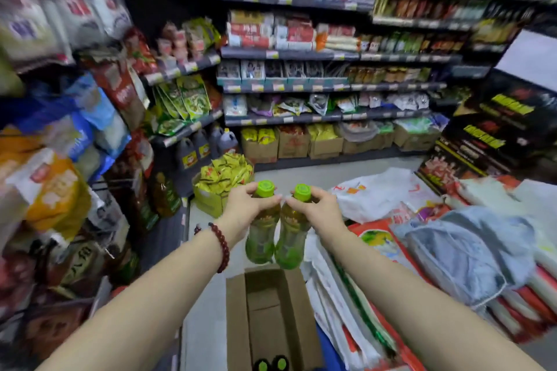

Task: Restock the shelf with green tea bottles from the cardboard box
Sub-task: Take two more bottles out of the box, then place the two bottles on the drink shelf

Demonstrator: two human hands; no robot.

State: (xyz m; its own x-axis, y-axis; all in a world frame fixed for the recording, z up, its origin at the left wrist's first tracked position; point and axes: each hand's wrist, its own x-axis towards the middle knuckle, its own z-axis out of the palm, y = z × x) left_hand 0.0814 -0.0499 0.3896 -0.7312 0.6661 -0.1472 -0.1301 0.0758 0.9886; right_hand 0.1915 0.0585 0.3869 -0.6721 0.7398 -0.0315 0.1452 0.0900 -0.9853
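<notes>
**Spotter:** Your left hand grips one green tea bottle just under its cap, fingers curled round the neck. Your right hand grips a second green tea bottle the same way. Both bottles hang upright, side by side, bodies touching or very nearly so; I cannot tell which.

**Recorder:** Where are they against the box?

**Spotter:** Held in the air directly above the far end of the cardboard box. The box sits on the floor between your forearms, flaps open, most of its inside bare brown card. At the near end, by the bottom edge of the view, two more green caps show, bottles upright inside the box.

**Recorder:** Anything on your arms?

**Spotter:** A dark red bead bracelet on your left wrist.

**Recorder:** Surroundings?

**Spotter:** Store aisle. Ahead of your hands, an open carton of yellow packets stands on the floor. Behind it, dark jugs with yellow labels on the lowest shelf at left. Across the back, shelving stocked with packaged goods, brown cartons lined along its base. To your right, stacked sacks with a pale grey cloth lying over them. Left side is blurred bagged goods, labels unreadable.

**Recorder:** Which shelf holds green tea?

**Spotter:** Cannot tell from here.
</notes>
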